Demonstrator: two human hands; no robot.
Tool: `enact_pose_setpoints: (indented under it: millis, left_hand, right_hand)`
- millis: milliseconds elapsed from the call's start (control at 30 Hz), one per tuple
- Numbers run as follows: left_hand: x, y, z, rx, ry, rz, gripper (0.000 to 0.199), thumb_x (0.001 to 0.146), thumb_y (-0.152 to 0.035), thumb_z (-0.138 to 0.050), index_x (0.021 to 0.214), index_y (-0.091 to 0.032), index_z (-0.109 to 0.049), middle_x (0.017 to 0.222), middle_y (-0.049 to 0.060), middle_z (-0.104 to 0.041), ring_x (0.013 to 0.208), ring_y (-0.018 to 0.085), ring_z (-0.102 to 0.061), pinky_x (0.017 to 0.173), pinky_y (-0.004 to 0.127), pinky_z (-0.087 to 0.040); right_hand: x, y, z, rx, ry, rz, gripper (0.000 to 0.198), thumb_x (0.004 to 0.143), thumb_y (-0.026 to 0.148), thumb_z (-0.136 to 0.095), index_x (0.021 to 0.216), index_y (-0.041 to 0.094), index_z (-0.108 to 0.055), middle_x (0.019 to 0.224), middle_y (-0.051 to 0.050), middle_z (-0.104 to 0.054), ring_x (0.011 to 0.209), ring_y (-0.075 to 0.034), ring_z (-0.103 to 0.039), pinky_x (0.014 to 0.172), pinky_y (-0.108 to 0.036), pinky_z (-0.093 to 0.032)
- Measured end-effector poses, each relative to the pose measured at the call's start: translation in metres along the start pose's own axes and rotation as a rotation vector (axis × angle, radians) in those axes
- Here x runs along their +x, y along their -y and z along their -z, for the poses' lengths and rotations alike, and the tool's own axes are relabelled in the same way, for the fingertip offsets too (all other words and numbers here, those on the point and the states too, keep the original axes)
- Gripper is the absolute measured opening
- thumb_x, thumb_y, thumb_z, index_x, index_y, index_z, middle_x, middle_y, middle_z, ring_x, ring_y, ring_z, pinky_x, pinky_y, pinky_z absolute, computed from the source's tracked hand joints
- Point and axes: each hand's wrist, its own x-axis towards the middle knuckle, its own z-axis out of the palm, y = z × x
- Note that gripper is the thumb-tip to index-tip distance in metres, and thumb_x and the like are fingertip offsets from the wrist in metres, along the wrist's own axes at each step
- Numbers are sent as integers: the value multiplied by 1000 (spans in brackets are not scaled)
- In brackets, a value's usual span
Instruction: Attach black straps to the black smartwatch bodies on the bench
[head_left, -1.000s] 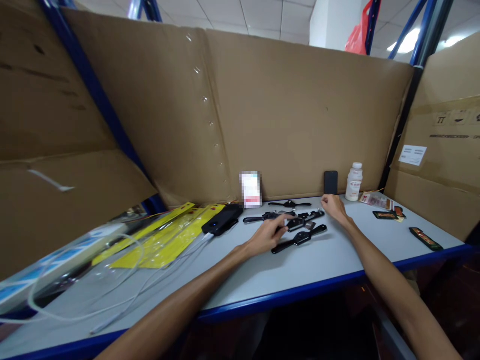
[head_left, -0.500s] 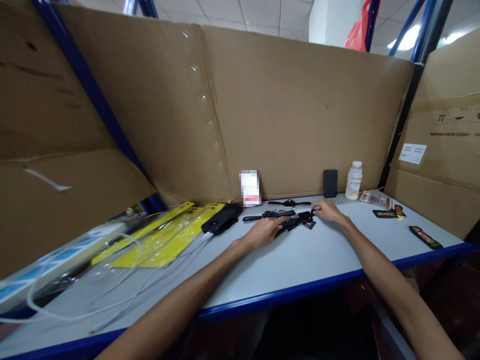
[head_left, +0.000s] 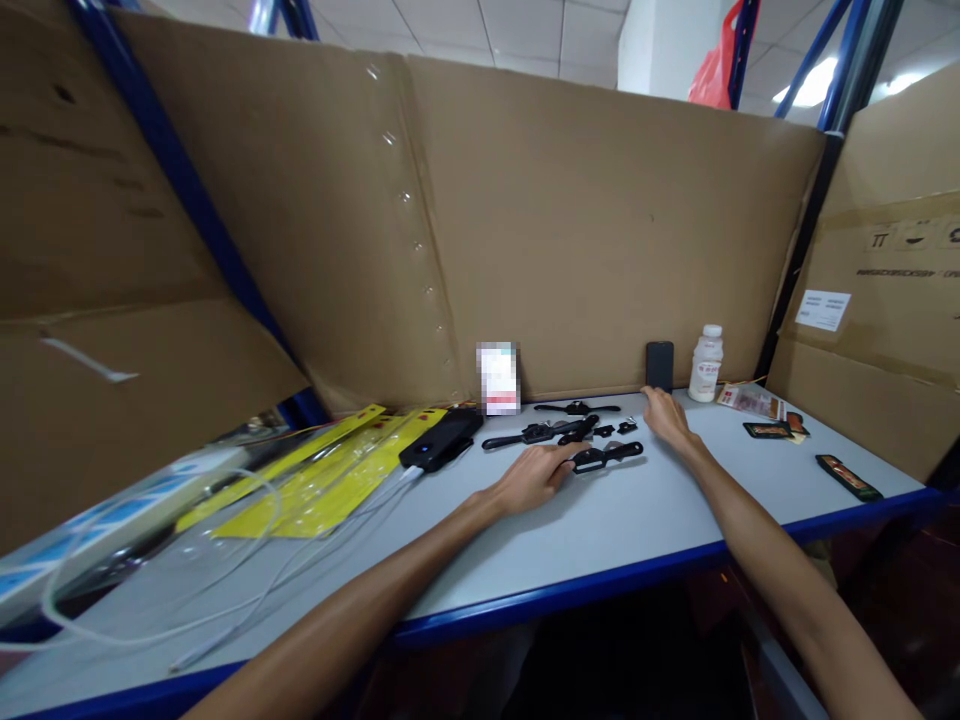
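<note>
My left hand (head_left: pixel 534 476) is closed on the left handle of a black spokeshave (head_left: pixel 607 457), whose frame and right handle stick out past the fingertips, low over the table. My right hand (head_left: pixel 667 415) is a little beyond it to the right, in front of the dark phone, index finger stretched out and nothing visible in it; its other fingers are partly hidden. Small black parts (head_left: pixel 602 431) lie just behind the held spokeshave. Another spokeshave (head_left: pixel 536 432) rests farther left, and one more (head_left: pixel 577 408) lies near the cardboard wall.
Yellow packaging cards (head_left: pixel 300 495), a black power bank (head_left: pixel 442 440) with white cables, and a power strip (head_left: pixel 112 530) occupy the left side. At the back stand a lit phone (head_left: pixel 499 378), a dark phone (head_left: pixel 660 362) and a white bottle (head_left: pixel 706 365). Dark green-edged packets (head_left: pixel 847 477) lie right.
My right hand has drawn away from the spokeshave, rightward and back. The spokeshave's right handle now shows, and small black parts are visible on the table behind it.
</note>
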Motion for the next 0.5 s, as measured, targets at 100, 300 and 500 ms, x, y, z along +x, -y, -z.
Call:
enact_pose_setpoints:
  millis: [100,300,500]
  left_hand:
    - [1,-9,-1,-3,88,-6,46,99,-21,-43,143,-27,-56,108,6,-76,96,24,-70,83,33,-49]
    - [3,-6,3,68,161,5,46,99,-22,-43,143,-27,-56,113,9,-75,97,25,-70,82,34,-49]
    - [0,-4,7,164,138,-24,43,101,-32,-46,142,-24,-56,121,11,-70,103,26,-68,86,36,-51]
  right_hand:
    - [0,0,1,-27,140,29,41,89,8,-53,123,19,-72,121,-17,-73,112,-29,-68,88,-31,-47]
    - [-1,0,5,-23,153,47,33,92,13,-56,119,17,-75,121,-20,-73,112,-30,-68,88,-32,-46]
    - [-5,4,11,-18,134,65,33,95,16,-52,121,17,-72,127,-18,-69,113,-29,-67,91,-31,-46]
